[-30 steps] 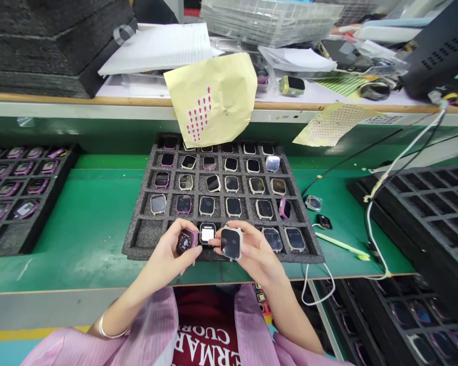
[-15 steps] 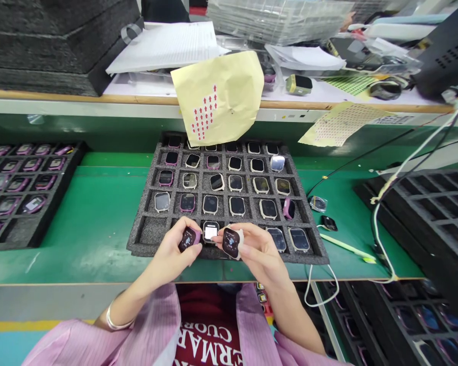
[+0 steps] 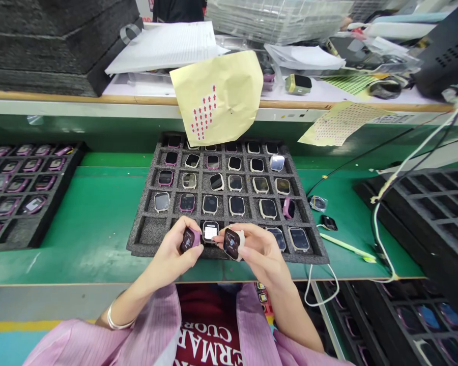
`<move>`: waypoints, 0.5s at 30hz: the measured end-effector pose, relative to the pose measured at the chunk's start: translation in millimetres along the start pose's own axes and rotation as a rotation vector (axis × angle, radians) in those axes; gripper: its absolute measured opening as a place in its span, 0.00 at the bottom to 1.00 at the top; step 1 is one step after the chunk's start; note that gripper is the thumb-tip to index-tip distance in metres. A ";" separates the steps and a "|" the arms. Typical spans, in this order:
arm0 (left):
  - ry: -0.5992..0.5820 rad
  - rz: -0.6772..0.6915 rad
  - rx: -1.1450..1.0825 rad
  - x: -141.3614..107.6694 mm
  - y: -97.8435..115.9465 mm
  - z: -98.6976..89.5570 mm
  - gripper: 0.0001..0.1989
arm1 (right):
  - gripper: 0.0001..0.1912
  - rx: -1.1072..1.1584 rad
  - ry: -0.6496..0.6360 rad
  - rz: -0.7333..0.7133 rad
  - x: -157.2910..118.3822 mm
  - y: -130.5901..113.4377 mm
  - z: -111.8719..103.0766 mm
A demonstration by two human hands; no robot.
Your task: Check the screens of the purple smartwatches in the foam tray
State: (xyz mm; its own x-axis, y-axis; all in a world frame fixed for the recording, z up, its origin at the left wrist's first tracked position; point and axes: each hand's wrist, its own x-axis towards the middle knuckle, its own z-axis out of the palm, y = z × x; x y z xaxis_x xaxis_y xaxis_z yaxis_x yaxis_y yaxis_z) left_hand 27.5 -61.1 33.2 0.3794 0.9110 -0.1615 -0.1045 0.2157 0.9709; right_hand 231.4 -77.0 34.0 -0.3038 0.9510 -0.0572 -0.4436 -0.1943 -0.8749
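My left hand (image 3: 175,251) grips a purple-cased watch (image 3: 189,239) over the front edge of the grey foam tray (image 3: 147,251). Between thumb and fingers, my right hand (image 3: 261,251) holds a white-cased watch (image 3: 232,243), its dark face lit with small markings. Between the two held watches, a watch with a bright white screen (image 3: 211,231) lies in the tray's front row. Rows of white and purple watches fill most other compartments; the front left compartment has no watch in it. My fingers partly hide the front row.
Another foam tray of purple watches (image 3: 17,184) lies at left. Yellow sticker sheets (image 3: 221,101) hang from the shelf edge (image 3: 137,105). On the right are a green pen-like tool (image 3: 347,248), white cable (image 3: 377,223) and stacked black trays (image 3: 435,203).
Both held watches have tilted slightly, and the purple one has shifted a little to the right. Both hands keep their hold.
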 end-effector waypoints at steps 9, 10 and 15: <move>0.011 -0.044 0.051 4.8 -7.1 1.0 0.08 | 0.15 -0.006 0.045 -0.001 1.5 3.9 2.0; 0.019 -0.040 0.062 4.3 -7.1 0.6 0.08 | 0.15 -0.004 0.047 -0.006 1.3 4.0 2.3; 0.029 -0.047 0.047 5.8 -6.5 -0.1 0.09 | 0.15 -0.018 0.061 -0.051 0.4 3.0 5.4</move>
State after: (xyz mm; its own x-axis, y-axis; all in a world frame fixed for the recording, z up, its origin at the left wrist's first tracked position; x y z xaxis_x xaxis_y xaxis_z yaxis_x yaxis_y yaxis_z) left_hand 30.3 -57.2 25.9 0.3557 0.9104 -0.2113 -0.0436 0.2420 0.9693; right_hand 225.3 -78.5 34.0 -0.2293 0.9725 -0.0408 -0.4421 -0.1414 -0.8857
